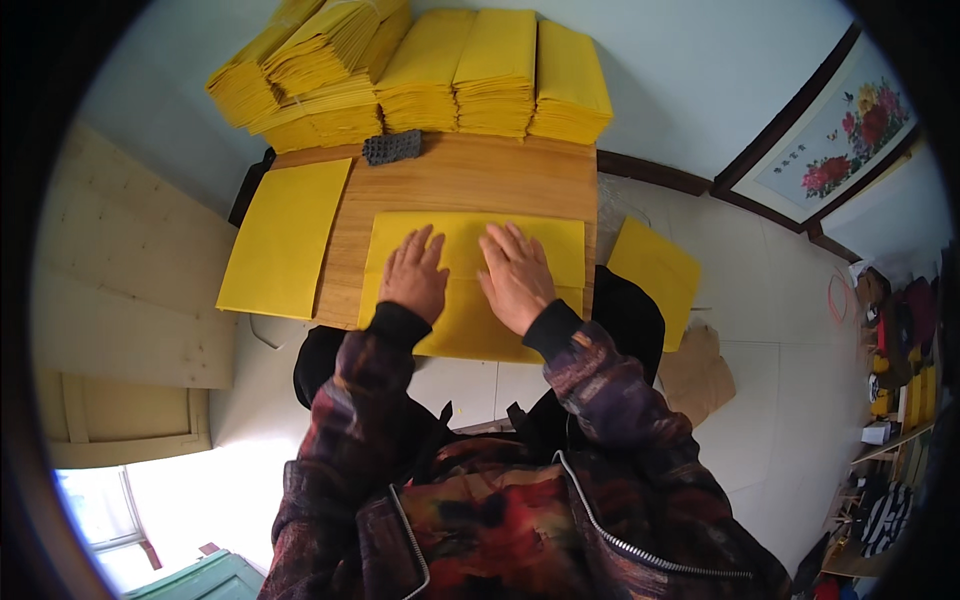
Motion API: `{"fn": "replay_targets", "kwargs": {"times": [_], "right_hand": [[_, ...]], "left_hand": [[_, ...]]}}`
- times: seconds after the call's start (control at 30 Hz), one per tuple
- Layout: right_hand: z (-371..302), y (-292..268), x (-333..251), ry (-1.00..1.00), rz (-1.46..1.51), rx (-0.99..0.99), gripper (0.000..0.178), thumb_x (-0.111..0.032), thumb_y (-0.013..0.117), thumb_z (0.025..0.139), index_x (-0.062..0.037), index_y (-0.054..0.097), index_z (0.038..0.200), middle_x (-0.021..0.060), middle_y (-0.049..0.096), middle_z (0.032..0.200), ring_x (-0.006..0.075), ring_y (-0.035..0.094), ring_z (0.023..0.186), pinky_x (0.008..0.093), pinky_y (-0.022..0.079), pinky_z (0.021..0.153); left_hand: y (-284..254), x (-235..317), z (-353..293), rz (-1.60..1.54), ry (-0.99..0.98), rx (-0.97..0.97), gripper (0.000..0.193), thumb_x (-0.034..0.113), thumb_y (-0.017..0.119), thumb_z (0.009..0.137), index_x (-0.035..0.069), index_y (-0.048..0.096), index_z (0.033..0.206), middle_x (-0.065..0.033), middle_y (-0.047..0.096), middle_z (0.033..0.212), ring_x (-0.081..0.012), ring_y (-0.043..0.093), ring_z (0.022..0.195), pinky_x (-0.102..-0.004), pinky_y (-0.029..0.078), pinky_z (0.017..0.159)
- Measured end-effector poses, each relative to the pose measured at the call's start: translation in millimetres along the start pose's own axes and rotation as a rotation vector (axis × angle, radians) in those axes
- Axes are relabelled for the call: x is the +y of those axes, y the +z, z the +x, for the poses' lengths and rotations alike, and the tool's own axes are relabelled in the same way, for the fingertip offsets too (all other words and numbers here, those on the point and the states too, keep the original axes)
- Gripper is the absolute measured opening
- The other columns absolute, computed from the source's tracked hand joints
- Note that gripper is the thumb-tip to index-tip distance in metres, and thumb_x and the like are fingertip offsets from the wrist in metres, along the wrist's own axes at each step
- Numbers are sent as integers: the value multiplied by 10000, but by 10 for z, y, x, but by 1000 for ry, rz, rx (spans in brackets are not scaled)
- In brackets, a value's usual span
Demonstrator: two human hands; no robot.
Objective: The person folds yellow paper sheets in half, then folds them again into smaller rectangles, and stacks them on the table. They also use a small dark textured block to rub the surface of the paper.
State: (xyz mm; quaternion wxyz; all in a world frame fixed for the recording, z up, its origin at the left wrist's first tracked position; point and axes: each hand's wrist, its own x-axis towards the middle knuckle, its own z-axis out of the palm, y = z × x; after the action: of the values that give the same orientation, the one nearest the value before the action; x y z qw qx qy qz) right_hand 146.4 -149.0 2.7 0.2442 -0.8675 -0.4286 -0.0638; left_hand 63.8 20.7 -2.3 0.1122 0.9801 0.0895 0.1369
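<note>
In front of me, at the near edge of a wooden table point(480, 180), lies a flat, wide piece of yellow paper point(465, 315) with a fold or flap line across it, like a large envelope. Its near part reaches past the table edge over my lap. My left hand point(412, 278) rests palm down on its left half, fingers stretched out. On the right half my right hand point(516, 278) also lies flat, fingers pointing away from me. Neither hand grips the paper. To the left of it, another yellow paper piece or pile point(282, 240) lies flat at the table's left edge.
Tall stacks of folded yellow paper point(495, 75) line the table's far side. A dark grey, bumpy block point(393, 147) sits before them. Right of the table are another yellow sheet point(655, 275) and brown paper point(700, 375). A wooden panel point(130, 270) stands at left.
</note>
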Motion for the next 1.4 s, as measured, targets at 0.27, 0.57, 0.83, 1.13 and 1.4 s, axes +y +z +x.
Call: {"fn": "replay_targets", "kwargs": {"times": [0.27,0.57,0.83,1.13,1.4], "right_hand": [[426,243,-51,376,-111,-171,656,-418,558,898,-43,367,1401,182,296,1482,366,206,1399,571,155,1113],[-61,238,271,427,-152,-94,838,-516,613,827,-33,305,1439,194,167,1541,388,115,1425,544,83,1139],[-276,74,529,354,-287,-55,795,-409,685,808,-24,333,1407,240,263,1485,428,211,1379,526,209,1106],[-703,-562,1123,689,1117,321,346,-209,447,995,-8,490,1273,156,532,1307,260,516,1221,397,423,977],[-587,-238,932,538,250,235,129,-94,653,812,-32,605,914,143,599,857,302,601,807,380,488,723]], "left_hand": [[371,-299,460,-55,-97,-175,586,399,502,920,191,346,1446,-104,265,1529,-314,225,1412,-463,196,1133],[409,-343,389,53,-79,-151,609,460,493,908,216,350,1448,-80,243,1545,-277,208,1427,-472,154,1145],[367,-1064,319,77,-295,-89,611,427,498,901,219,333,1451,-37,273,1538,-218,244,1419,-495,173,1134],[452,-1637,-16,-1051,-532,199,522,104,504,930,-26,353,1412,-78,616,1134,-149,569,837,-268,480,780],[259,-1360,-26,-758,-502,108,475,77,505,915,2,416,1375,-114,581,1207,-178,567,1042,-268,442,915]]}}
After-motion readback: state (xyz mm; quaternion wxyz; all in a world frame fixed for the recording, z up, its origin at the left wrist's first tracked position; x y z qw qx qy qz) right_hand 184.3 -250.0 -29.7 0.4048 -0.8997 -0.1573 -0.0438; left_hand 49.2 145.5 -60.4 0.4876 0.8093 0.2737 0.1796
